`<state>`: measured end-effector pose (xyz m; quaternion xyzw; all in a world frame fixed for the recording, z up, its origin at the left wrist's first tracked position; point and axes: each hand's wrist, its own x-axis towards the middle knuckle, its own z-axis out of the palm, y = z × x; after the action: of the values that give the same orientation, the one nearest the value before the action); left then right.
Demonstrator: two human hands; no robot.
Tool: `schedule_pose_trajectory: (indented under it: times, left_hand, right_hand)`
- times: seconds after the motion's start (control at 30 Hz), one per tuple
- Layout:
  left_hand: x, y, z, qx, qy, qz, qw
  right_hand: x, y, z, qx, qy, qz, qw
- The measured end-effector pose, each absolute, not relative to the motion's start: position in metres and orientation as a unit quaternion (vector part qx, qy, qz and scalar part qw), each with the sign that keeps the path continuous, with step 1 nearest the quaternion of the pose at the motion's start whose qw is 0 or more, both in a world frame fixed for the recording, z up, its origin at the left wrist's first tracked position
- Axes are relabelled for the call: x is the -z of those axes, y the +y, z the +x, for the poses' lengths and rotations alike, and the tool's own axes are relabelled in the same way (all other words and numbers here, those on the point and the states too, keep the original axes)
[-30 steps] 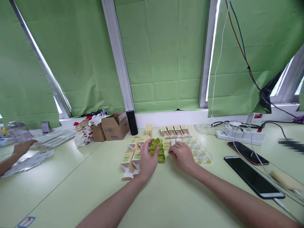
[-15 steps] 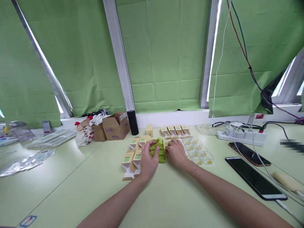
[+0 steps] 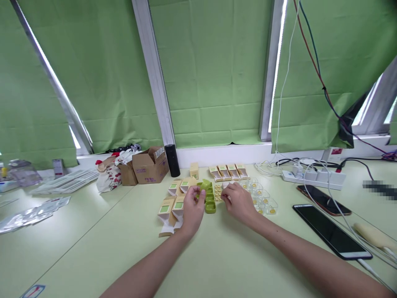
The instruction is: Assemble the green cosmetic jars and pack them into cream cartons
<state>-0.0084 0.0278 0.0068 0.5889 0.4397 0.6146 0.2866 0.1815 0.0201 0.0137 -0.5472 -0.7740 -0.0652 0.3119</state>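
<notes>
My left hand (image 3: 194,210) is closed, thumb and fingertips together, on a small green case (image 3: 204,184) that is partly hidden behind the fingers. Beside it several more small green cases (image 3: 210,207) stand in a column on the table. My right hand (image 3: 239,201) is curled in a pinch beside a block of small yellow pieces (image 3: 218,191). Whatever sits between its fingertips is too small to make out. Clear plastic cups with yellow centres (image 3: 271,209) stand in rows behind and right of this hand, some covered by it.
Opened cartons with green windows (image 3: 166,209) stand left of my left hand. Another row of opened cartons (image 3: 229,172) is farther back. Behind are a cardboard box (image 3: 149,169) and a black cylinder (image 3: 172,160). Phones (image 3: 330,229), cables and a power strip (image 3: 313,179) lie right.
My right hand has drawn back to the right from the yellow pieces, which now show, and its fingers pinch. The left thumb and fingers have come closer together at the green case.
</notes>
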Motion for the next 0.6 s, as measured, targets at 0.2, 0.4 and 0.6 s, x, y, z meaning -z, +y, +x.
schedule_pose_trajectory:
  times: [0.2,0.4,0.6]
  left_hand:
    - [-0.013,0.026,-0.006,-0.592,0.400,0.497,0.492]
    - [-0.015,0.024,-0.004,-0.573,0.342,0.378,0.642]
    - [-0.017,0.022,-0.003,-0.565,0.321,0.341,0.679]
  right_hand:
    - [0.012,-0.023,0.174,-0.043,-0.818,-0.527,0.227]
    - [0.025,-0.029,0.170,-0.065,-0.835,-0.502,0.213]
    - [0.026,-0.027,0.173,-0.068,-0.842,-0.491,0.214]
